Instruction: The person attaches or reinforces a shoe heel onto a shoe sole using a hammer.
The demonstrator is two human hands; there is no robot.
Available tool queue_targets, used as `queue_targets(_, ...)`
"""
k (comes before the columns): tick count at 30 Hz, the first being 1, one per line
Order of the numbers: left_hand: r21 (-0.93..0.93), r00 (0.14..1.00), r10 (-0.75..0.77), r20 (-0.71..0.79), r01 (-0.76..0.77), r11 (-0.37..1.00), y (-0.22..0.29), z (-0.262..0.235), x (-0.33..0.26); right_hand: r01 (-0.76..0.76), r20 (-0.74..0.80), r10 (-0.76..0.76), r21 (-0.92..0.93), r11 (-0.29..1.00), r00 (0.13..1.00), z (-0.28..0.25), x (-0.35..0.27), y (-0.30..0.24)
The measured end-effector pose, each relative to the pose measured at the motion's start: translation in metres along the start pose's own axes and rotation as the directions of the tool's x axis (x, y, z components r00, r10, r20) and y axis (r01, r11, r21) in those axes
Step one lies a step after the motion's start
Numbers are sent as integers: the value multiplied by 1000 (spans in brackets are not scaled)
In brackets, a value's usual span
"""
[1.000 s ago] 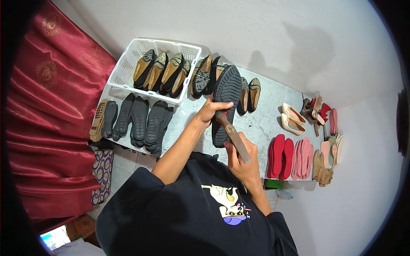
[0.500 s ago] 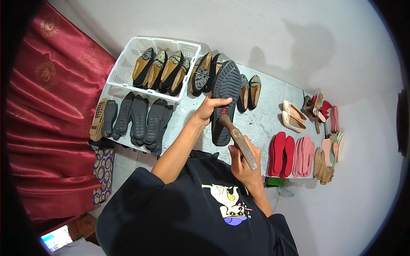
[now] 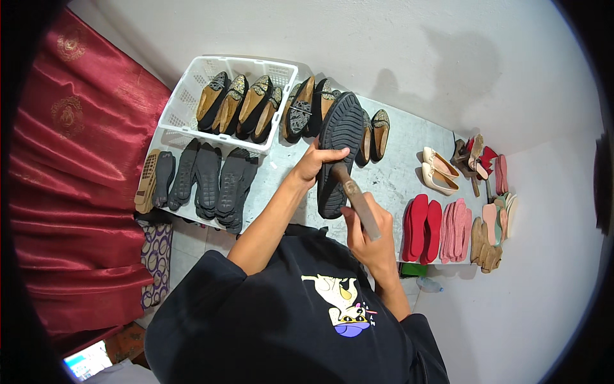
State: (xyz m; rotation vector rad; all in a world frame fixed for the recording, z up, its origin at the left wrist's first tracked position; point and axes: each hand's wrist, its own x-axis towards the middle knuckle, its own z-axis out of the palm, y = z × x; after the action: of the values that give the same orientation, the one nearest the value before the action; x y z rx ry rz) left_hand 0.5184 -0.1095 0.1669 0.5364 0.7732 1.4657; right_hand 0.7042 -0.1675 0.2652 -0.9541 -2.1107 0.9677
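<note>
My left hand is wrapped round the side of a shoe, its thumb lying across the ribbed black sole that is turned up toward me. The shoe's upper is mostly hidden beneath. In my right hand is a worn hammer with a brownish handle. The hammer's far end meets or hovers just over the middle of the sole, close to my left thumb; whether it touches I cannot tell. Behind the sole, black flats with glittery toes stand on the grey-topped table.
A white plastic basket of flats stands at the back left. Black soles lie stacked along the left front. Cream shoes, red insoles, pink insoles and tan pieces are at the right. A red curtain hangs left.
The hammer's far end has shifted slightly up the sole and now covers the red mark seen before. Its handle end has tilted a little upward and left. The left hand keeps its hold.
</note>
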Motion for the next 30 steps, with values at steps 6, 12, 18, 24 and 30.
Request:
queue_targets(6, 18, 1000, -28, -8, 28, 999, 1, 2, 1, 20, 49, -22, 47, 999, 999, 4, 3, -3)
queue_targets(12, -14, 999, -15, -43, 15, 1000, 0, -5, 4, 34, 40, -34, 19, 999, 999, -2, 5, -3)
queue_targets(18, -65, 1000, -17, 7, 17, 998, 6, -13, 8, -14, 18, 14, 0, 1000, 1000, -6, 2, 1)
queue_targets(24, -46, 1000, -7, -22, 6, 999, 5, -8, 5, 26, 66, -26, 1, 1000, 997, 1, -5, -8)
queue_targets(30, -43, 999, -40, 19, 40, 998, 10, -10, 13, 32, 139, -30, -12, 999, 990, 0, -5, -15)
